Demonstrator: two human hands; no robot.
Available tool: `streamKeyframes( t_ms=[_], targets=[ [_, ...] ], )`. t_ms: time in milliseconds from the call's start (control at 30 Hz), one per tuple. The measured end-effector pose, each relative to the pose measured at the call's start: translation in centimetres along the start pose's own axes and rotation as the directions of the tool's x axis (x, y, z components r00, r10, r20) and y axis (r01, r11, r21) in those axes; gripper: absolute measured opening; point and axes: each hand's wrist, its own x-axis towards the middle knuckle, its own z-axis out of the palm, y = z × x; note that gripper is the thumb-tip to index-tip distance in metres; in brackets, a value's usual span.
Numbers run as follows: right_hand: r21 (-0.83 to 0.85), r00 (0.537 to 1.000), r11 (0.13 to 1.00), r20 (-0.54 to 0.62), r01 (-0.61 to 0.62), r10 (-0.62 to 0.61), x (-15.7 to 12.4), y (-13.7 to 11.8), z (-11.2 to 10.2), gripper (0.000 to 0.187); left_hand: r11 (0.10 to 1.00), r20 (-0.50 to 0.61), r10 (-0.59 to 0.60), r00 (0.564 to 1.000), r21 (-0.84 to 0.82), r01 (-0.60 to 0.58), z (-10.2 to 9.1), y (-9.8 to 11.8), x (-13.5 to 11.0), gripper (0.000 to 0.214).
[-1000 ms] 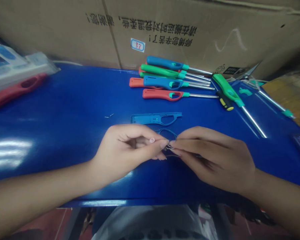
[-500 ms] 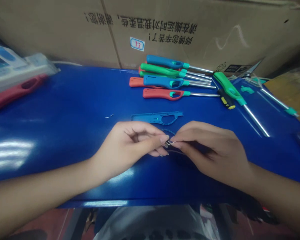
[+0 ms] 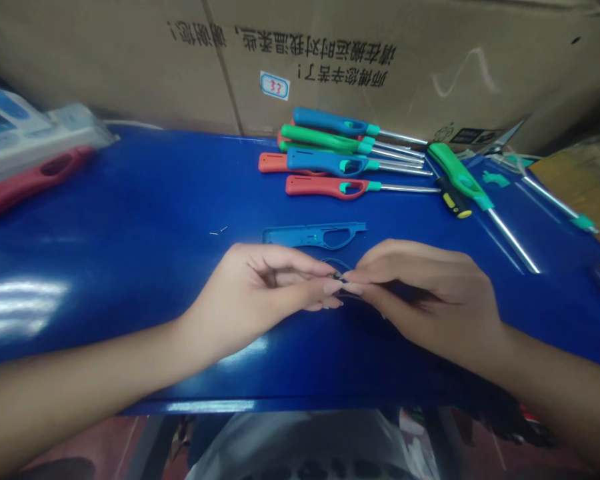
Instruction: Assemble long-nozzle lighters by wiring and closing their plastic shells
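Note:
My left hand and my right hand meet fingertip to fingertip over the blue table. Both are pinched on a tiny dark metal part between them; its shape is too small to make out. Just beyond the fingers lies an open blue lighter shell half, flat on the table. A thin blue loop-shaped piece shows under the fingertips, mostly hidden.
Several long-nosed lighters in blue, green and red lie stacked at the back. A green lighter and a black-yellow screwdriver lie to the right. A red lighter and packaging sit far left. Cardboard boxes wall the back.
Both hands have drifted slightly away from me and closed tighter together; the small part is now more hidden between the fingertips.

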Motion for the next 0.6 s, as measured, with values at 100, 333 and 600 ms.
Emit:
streamKeyframes(
  t_ms=[100, 333, 600],
  targets=[
    [-0.039, 1.0, 0.999, 0.01, 0.006, -0.005, -0.2, -0.2, 0.0, 0.016, 1.0, -0.002, 0.011, 1.0, 0.024, -0.011, 0.1, 0.0, 0.0, 0.011],
    [-0.101, 0.998, 0.994, 0.047, -0.033, 0.038, -0.4, -0.5, 0.2, 0.014, 0.997, -0.024, 0.051, 0.998, 0.056, -0.05, 0.3, 0.2, 0.1, 0.015],
    [0.024, 0.989, 0.989, 0.005, -0.147, 0.147, -0.5, -1.1, 0.6, 0.013, 0.99, -0.02, 0.066, 0.998, 0.123, -0.063, 0.4, 0.4, -0.1, 0.01]
  ],
)
